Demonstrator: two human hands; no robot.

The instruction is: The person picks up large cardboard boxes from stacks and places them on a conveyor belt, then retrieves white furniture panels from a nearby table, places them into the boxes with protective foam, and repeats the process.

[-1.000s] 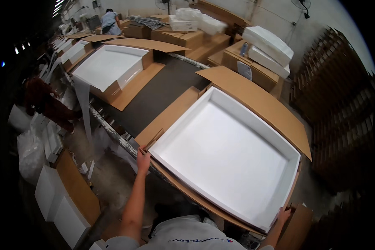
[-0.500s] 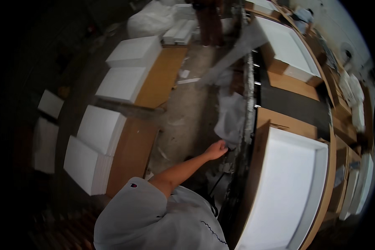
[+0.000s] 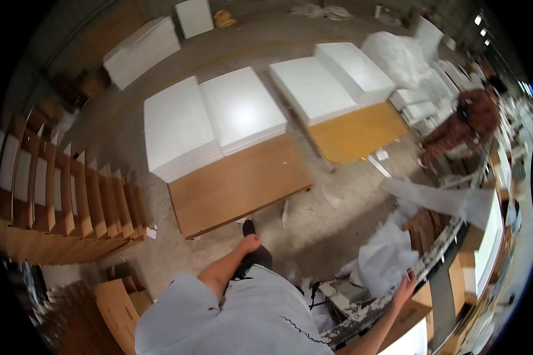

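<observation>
My left hand [image 3: 250, 243] hangs in front of my body, its fingers loosely curled and nothing showing in them. Beyond it lies a brown board [image 3: 243, 183] bearing stacks of white panels [image 3: 243, 106]. Off to the right, my right hand [image 3: 405, 288] is beside the worn edge of the conveyor [image 3: 432, 260], fingers partly extended and no object visible in them. Close to that hand is an open cardboard box [image 3: 417, 305] with a white panel piece [image 3: 410, 342] inside. Crumpled translucent foam wrap [image 3: 388, 251] sits just past the conveyor edge.
More white panels [image 3: 314, 89] rest on a yellowish board [image 3: 358, 133]. A person [image 3: 465, 121] stands at the far right by the conveyor. Upright brown boards [image 3: 71, 195] fill a rack at left, near a cardboard carton [image 3: 117, 310]. Scraps litter the floor.
My view has swung left, away from the conveyor and toward the panel stacks. The left hand is now farther from the conveyor edge, and my right hand has come into view.
</observation>
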